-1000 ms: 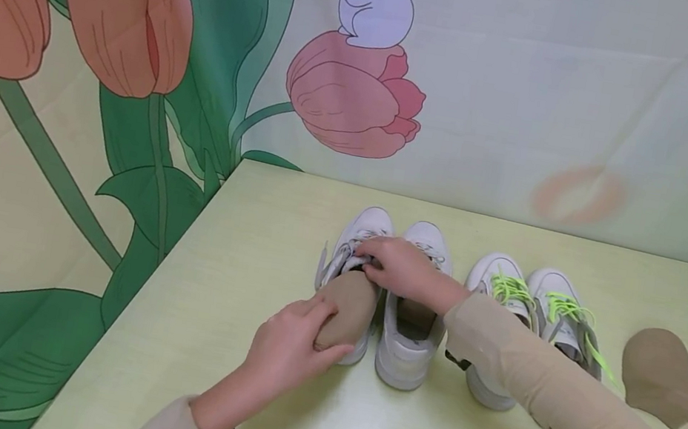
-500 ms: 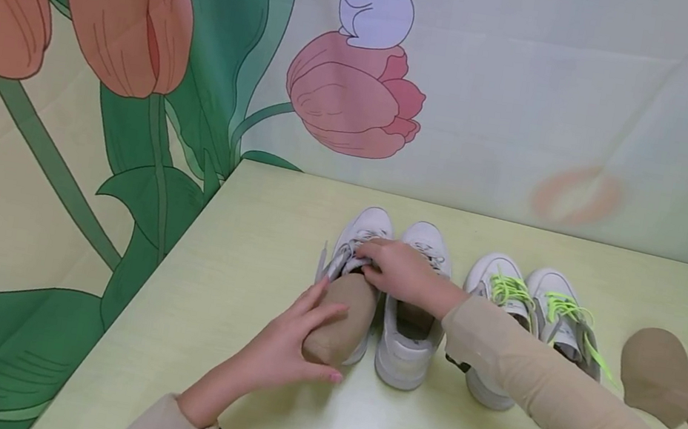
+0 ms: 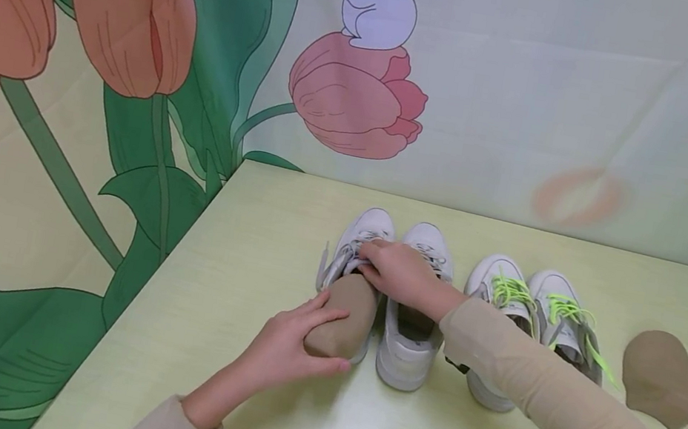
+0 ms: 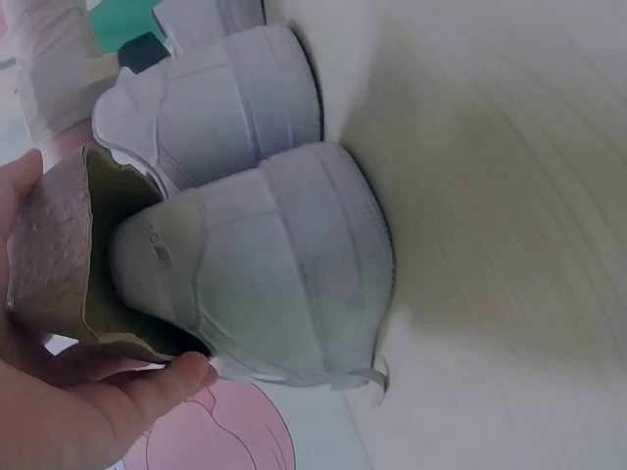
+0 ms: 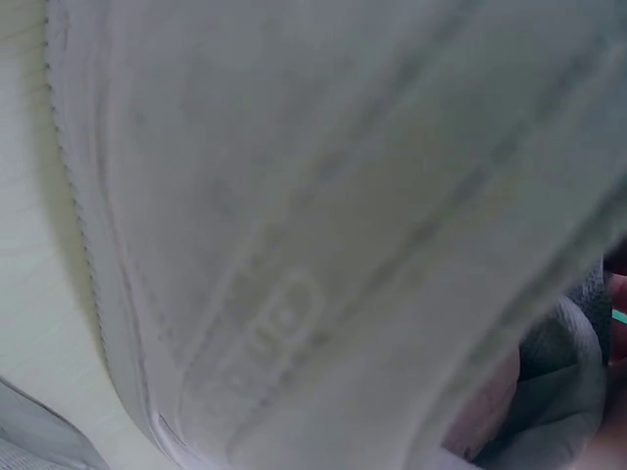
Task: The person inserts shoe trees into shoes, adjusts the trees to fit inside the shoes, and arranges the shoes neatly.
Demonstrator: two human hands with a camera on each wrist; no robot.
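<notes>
On the table, my left hand (image 3: 279,343) holds a brown moulded shoe insert (image 3: 344,316) at its heel end. Its toe end is hidden inside the leftmost white sneaker (image 3: 377,221). The left wrist view shows the insert's hollow underside (image 4: 108,255) over the sneaker's heel (image 4: 265,274), with my thumb (image 4: 186,377) at its lower edge and fingers on the opposite side. My right hand (image 3: 402,272) reaches across and pinches this sneaker's tongue at the opening. A pale sneaker wall (image 5: 196,196) fills most of the right wrist view.
Close on the right stands the matching sneaker (image 3: 404,366), with something brown inside. Beyond it are two white sneakers with neon-yellow laces (image 3: 511,290), partly under my right sleeve (image 3: 534,376). Two more brown inserts (image 3: 660,377) lie at the far right. A printed tulip backdrop (image 3: 356,96) hangs behind.
My left hand has shifted from the insert's upper side down round its heel end, its fingers first spreading, then coming in closer. My right hand stays at the sneaker's opening.
</notes>
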